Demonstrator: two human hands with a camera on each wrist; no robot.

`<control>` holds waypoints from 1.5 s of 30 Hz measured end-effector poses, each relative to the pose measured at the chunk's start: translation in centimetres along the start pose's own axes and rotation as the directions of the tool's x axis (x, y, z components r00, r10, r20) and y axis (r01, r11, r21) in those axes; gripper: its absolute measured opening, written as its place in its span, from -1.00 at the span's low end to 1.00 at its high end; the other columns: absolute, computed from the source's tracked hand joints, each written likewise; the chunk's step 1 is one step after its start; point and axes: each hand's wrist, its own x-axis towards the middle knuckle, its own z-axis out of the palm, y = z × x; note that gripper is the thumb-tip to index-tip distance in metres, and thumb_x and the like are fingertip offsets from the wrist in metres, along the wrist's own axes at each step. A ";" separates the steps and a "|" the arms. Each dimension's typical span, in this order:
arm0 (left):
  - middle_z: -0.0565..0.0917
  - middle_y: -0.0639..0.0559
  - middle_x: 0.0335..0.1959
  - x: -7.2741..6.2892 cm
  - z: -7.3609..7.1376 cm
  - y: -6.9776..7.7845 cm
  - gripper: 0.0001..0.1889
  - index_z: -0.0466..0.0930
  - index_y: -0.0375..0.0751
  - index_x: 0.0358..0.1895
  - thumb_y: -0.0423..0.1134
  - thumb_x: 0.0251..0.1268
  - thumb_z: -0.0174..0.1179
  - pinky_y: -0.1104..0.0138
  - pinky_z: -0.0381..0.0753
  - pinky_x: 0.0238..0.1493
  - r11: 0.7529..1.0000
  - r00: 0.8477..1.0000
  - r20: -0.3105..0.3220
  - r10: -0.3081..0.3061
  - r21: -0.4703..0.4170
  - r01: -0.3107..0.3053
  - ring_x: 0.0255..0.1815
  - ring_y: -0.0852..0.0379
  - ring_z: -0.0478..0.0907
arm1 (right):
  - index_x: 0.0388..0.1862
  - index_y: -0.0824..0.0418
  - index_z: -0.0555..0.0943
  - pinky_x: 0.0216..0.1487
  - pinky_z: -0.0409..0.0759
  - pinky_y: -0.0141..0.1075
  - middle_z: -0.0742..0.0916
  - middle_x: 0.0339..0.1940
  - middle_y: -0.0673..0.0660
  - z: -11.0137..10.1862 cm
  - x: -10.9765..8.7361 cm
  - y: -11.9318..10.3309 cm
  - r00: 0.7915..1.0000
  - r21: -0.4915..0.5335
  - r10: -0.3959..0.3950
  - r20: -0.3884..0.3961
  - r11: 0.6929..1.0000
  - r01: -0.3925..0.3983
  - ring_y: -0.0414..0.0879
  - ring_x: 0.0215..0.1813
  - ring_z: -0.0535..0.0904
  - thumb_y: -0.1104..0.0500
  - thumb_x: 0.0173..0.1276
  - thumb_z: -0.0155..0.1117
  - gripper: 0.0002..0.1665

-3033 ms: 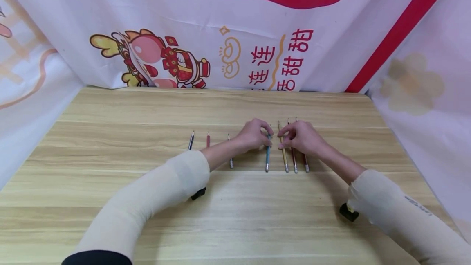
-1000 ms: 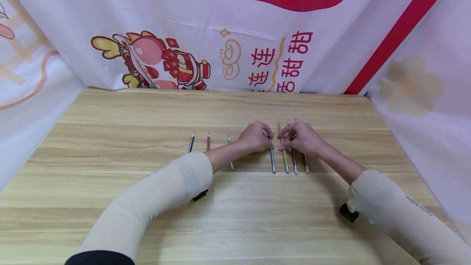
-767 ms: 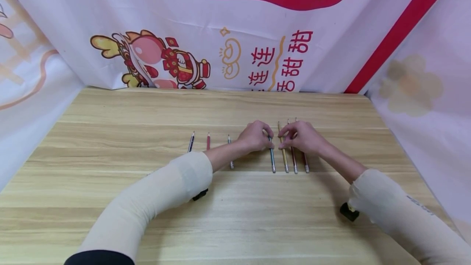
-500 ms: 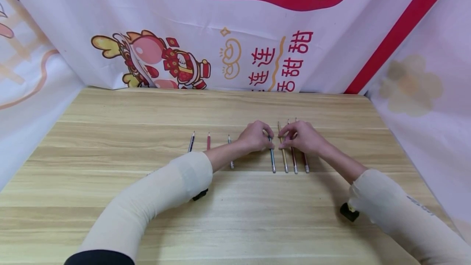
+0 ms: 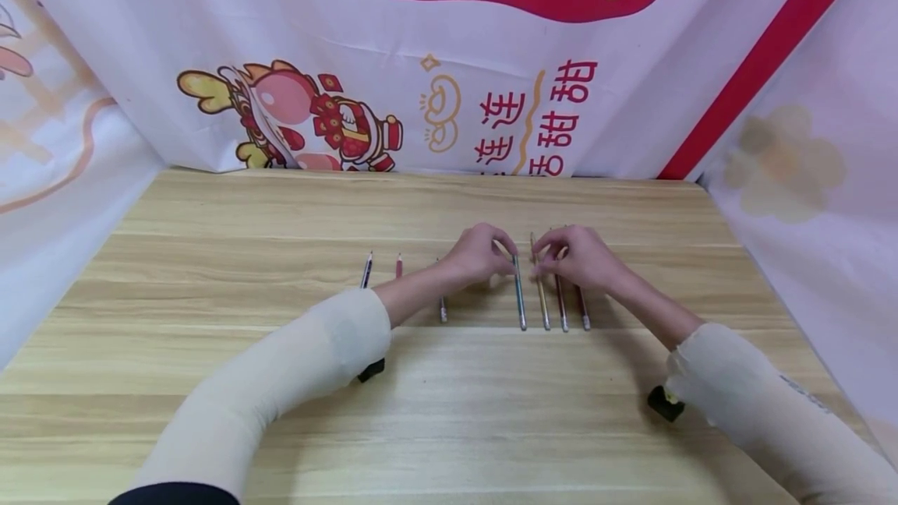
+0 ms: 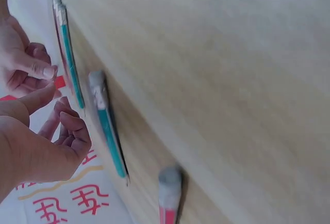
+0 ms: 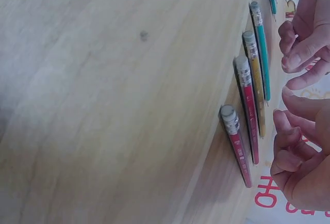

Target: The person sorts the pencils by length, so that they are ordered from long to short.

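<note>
My left hand (image 5: 482, 252) hovers just over the teal pencil (image 5: 521, 302), thumb and forefinger loosely bent with nothing between them. Facing it, my right hand (image 5: 581, 257) is over the yellow pencil (image 5: 543, 304), its fingers also loosely curled and holding nothing. In the right wrist view the teal pencil (image 7: 262, 53), the yellow pencil (image 7: 256, 77) and two red pencils (image 7: 250, 115) (image 7: 239, 154) lie side by side on the table, eraser ends toward me. The right hand (image 7: 301, 157) is apart from them there. The left wrist view shows the left hand (image 6: 46, 146) likewise without a pencil.
Left of this group lie a dark pencil (image 5: 367, 271), a red pencil (image 5: 399, 266) and another teal pencil (image 6: 109, 131), partly hidden by the left forearm in the head view. The wooden table (image 5: 449, 427) ends at a printed white curtain (image 5: 393, 30).
The teal pencil has shifted right, close to the yellow one, under my left hand. Since half a second ago both hands have let go and risen slightly off the pencils.
</note>
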 end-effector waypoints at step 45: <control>0.77 -0.13 -0.31 -4.8 -9.3 -3.1 -0.66 0.68 -0.45 0.06 -0.42 0.22 0.41 0.34 0.58 -0.23 0.968 0.994 -0.080 0.075 0.244 -0.054 -0.26 0.04 0.68 | 0.07 0.34 0.71 -0.34 0.58 -0.30 0.78 -0.32 0.12 3.6 1.8 -5.5 0.997 0.093 -0.061 0.045 0.994 0.056 -0.06 -0.29 0.64 0.26 0.36 0.48 -0.67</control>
